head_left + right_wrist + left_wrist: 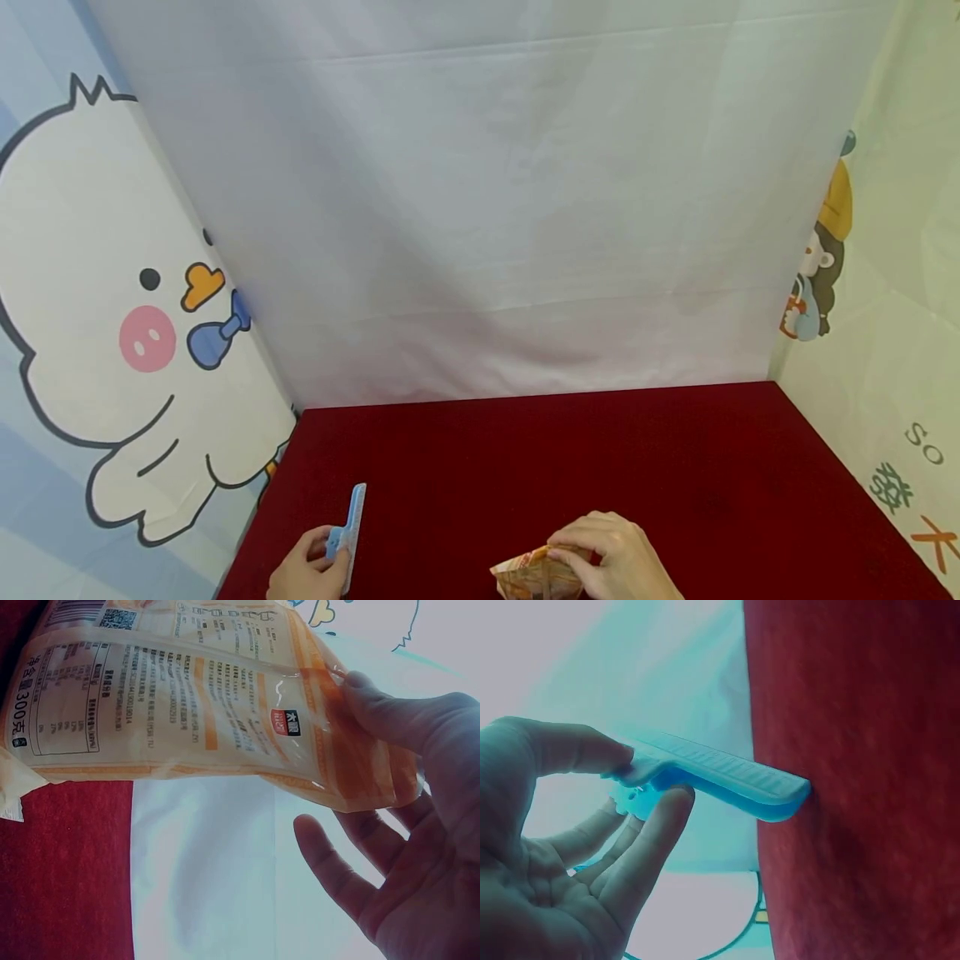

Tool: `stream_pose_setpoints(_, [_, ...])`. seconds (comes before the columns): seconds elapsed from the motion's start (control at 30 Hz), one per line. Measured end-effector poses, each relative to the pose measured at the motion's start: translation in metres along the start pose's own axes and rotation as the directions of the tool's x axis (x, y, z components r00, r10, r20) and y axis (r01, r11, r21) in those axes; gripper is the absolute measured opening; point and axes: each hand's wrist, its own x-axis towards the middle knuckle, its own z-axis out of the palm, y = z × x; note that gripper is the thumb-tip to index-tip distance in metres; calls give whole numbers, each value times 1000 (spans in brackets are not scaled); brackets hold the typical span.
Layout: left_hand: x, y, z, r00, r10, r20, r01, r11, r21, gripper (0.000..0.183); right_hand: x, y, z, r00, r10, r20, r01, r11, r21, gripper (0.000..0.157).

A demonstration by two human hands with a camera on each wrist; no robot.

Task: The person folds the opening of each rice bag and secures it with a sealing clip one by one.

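Note:
On the left side of the red tabletop, my left hand (pixel 306 572) pinches a light blue bag-sealing clip (pixel 355 521) by its grip end. In the left wrist view the long ribbed bar of the clip (pixel 735 778) points away from the fingers, thumb above and a fingertip below. My right hand (pixel 617 553) pinches the top edge of an orange and beige plastic food packet (pixel 538 575). The right wrist view shows the printed back of the packet (pixel 180 705), with thumb on one face and fingers behind. Its lower part is cut off in the head view.
A dark red cloth (pixel 480 467) covers the table. White fabric (pixel 525 208) hangs at the back edge. A curtain with a cartoon bird (pixel 90 233) stands at the left, and a pale printed curtain (pixel 885 358) at the right.

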Motion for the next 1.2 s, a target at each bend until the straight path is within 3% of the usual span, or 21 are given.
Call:
stream_pose_setpoints(0.13, [-15, 11, 1, 1000, 27, 0, -27, 992, -124, 51, 0, 1, 0, 1000, -22, -10, 22, 1000, -7, 24])
stream_pose_setpoints(0.37, [-35, 28, 5, 991, 80, -105, -92, 989, -112, 59, 0, 0, 0, 1000, -7, -12, 7, 1000, -6, 24])
stream_pose_setpoints(0.6, [-43, 31, 4, 993, 60, -101, -75, 984, -160, 70, 0, 0, 0, 1000, -5, -8, 5, 1000, -11, 24])
stream_pose_setpoints(0.87, [-47, 32, 6, 993, 68, -97, -87, 976, -201, 54, 2, 0, 0, 1000, -27, -13, 27, 999, -21, 25])
stream_pose_setpoints(1.07, [-52, 36, 8, 988, 69, -136, -103, 961, -257, 38, 1, 0, 0, 1000, -24, -9, 24, 1000, -17, 25])
stream_pose_setpoints(1.2, [-55, 37, 8, 983, 78, -165, -121, 954, -274, 37, 1, 0, 0, 1000, -24, -9, 23, 1000, -17, 25])
